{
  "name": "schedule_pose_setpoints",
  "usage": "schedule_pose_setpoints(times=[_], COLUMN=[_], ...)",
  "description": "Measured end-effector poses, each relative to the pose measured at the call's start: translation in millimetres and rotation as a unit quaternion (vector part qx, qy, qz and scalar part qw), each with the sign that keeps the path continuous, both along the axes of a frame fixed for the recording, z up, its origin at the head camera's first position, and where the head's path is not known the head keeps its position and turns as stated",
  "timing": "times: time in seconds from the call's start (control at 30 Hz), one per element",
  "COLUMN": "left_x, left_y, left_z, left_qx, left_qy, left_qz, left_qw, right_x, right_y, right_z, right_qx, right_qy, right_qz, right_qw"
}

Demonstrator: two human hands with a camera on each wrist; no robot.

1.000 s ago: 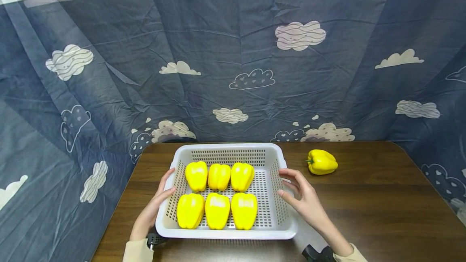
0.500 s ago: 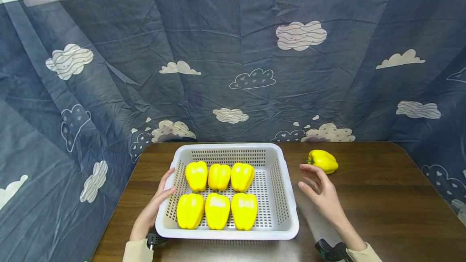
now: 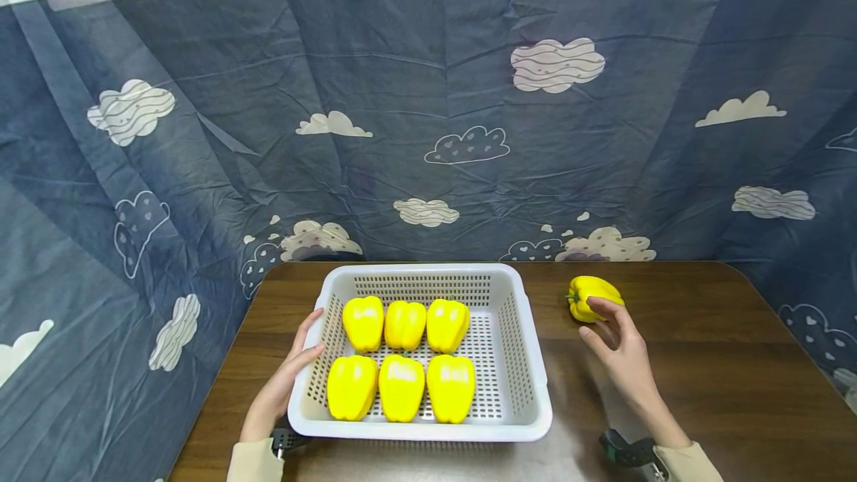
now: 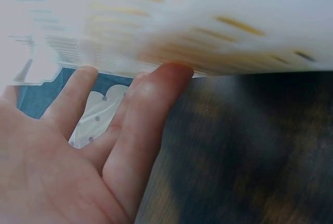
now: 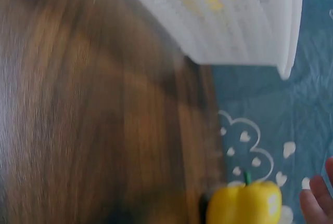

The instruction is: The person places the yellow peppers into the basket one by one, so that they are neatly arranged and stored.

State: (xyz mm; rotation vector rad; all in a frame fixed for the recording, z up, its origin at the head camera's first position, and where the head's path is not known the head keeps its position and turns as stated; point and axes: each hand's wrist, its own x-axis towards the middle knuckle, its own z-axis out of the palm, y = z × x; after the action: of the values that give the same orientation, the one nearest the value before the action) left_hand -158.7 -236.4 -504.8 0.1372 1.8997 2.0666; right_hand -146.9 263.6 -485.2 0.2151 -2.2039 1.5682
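A white plastic basket (image 3: 422,432) with slotted walls stands on the table, holding two rows of yellow bell peppers (image 3: 402,389). My left hand (image 3: 277,385) rests against its left side, fingertips at the rim. In the left wrist view the fingers (image 4: 145,120) reach fairly straight to the slotted wall (image 4: 234,31). Right of the basket, a single yellow bell pepper (image 3: 589,296) lies on its side, green stem pointing left. Over its near right side is my right hand (image 3: 626,352), fingers spread and bent loosely; contact cannot be told. The right wrist view catches that pepper (image 5: 244,206) and some fingertips (image 5: 317,198).
The brown wooden table (image 3: 703,363) extends right of the basket. Behind it hangs a dark blue cloth (image 3: 375,184) printed with clouds, which also covers the left side. Bands with small black devices (image 3: 626,450) are worn on both wrists.
My right hand has left the basket's right side and moved right to the lone bell pepper. The left hand and the basket have stayed in place.
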Motion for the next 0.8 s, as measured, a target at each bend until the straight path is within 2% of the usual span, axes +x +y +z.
schedule_pose_setpoints(times=[0.17,0.37,0.53,0.8], left_x=[0.2,0.8,1.5,1.3], left_y=[0,1,1,1], left_z=[0.2,1.2,1.2,1.4], left_qx=[0.000,-0.003,-0.002,-0.003], left_qy=[-0.003,-0.001,-0.001,0.004], left_qz=[0.001,0.001,0.002,0.001], left_qw=[1.0000,1.0000,1.0000,1.0000], right_x=[-4.9,-8.0,-12.3,-22.2], right_y=[14,27,33,44], right_z=[-6.2,-12.3,-15.1,-18.3], right_qx=[0.025,0.083,0.105,0.112], right_qy=[-0.021,-0.053,-0.062,-0.075], right_qz=[-0.037,-0.062,-0.059,-0.042], right_qw=[0.999,0.993,0.991,0.990])
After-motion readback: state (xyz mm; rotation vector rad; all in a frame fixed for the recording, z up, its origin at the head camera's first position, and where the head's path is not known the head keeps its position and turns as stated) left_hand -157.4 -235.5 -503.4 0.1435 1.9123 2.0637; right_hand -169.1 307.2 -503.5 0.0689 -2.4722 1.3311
